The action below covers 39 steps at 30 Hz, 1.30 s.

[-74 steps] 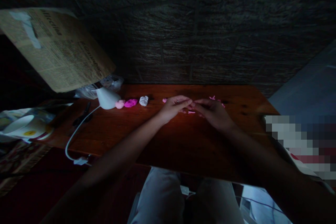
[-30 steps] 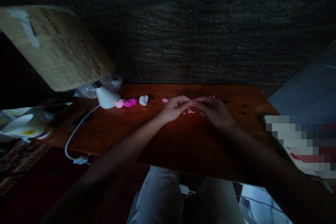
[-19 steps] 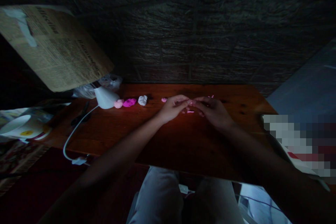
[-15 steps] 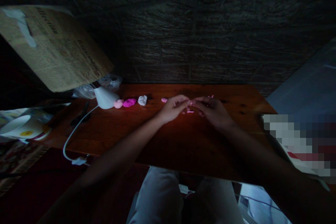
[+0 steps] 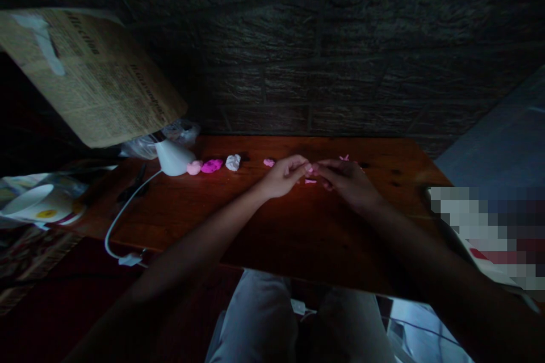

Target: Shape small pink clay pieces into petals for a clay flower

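Over the wooden desk, my left hand and my right hand meet with their fingertips closed on a small piece of pink clay. Fingers cover part of it, so its shape is unclear. Just beneath them lies a thin pink clay strip. A small pink lump rests beyond my left hand, and a branched pink clay bit sits behind the right. Farther left, a light pink lump, a magenta lump and a white lump stand in a row.
A lamp with a newsprint shade and white base stands at the left, its cord hanging over the front edge. Dark scissors lie near it. A paper cup is at far left. The stone wall backs the wooden desk.
My hands stay together, with only the fingers shifting slightly around the pink clay. More of the branched bit behind my right hand shows now. The view has moved a little.
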Motion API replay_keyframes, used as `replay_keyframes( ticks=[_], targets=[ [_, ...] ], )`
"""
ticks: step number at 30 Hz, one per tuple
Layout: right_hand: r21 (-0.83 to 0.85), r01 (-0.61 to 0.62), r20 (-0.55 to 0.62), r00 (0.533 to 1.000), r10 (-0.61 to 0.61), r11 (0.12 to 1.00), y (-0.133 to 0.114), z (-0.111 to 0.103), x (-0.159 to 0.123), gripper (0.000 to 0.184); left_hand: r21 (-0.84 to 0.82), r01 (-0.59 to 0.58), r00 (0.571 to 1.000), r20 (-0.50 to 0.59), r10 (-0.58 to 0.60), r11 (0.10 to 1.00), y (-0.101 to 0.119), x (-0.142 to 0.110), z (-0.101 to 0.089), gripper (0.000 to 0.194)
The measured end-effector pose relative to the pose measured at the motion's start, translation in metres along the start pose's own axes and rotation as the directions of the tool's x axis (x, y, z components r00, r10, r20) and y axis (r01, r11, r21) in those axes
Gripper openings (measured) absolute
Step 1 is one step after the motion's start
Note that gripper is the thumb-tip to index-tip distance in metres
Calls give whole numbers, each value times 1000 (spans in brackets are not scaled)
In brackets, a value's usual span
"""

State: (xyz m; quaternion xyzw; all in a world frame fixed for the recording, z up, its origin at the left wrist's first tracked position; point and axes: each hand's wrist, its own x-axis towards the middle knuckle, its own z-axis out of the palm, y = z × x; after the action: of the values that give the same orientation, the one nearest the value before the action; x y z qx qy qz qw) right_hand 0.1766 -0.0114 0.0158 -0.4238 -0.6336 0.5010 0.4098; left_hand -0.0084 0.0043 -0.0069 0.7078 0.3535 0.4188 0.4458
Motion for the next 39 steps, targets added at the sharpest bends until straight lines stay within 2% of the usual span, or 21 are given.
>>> replay_keyframes(
  ticks=[5, 10, 17, 28, 39],
  targets=[
    [16, 9, -6, 1000, -9, 1000, -1, -1, 1, 39, -86, 11, 1000, 9, -10, 996, -1, 1, 0, 28],
    [0, 12, -19, 1000, -12, 1000, 2, -1, 3, 35, -157, 77, 997, 30, -73, 985, -2, 0, 2, 33],
    [15, 17, -30, 999, -16, 1000, 6, -1, 3, 37, -128, 63, 998, 31, -59, 990, 0, -1, 2, 30],
    [83, -27, -15, 999, 28, 996, 4, -1, 1, 36, -7, -65, 997, 33, 65, 998, 2, -2, -3, 23],
    [72, -54, -46, 997, 58, 996, 1, -1, 2, 42, -65, 25, 1000, 10, -25, 998, -4, -1, 1, 29]
  ],
)
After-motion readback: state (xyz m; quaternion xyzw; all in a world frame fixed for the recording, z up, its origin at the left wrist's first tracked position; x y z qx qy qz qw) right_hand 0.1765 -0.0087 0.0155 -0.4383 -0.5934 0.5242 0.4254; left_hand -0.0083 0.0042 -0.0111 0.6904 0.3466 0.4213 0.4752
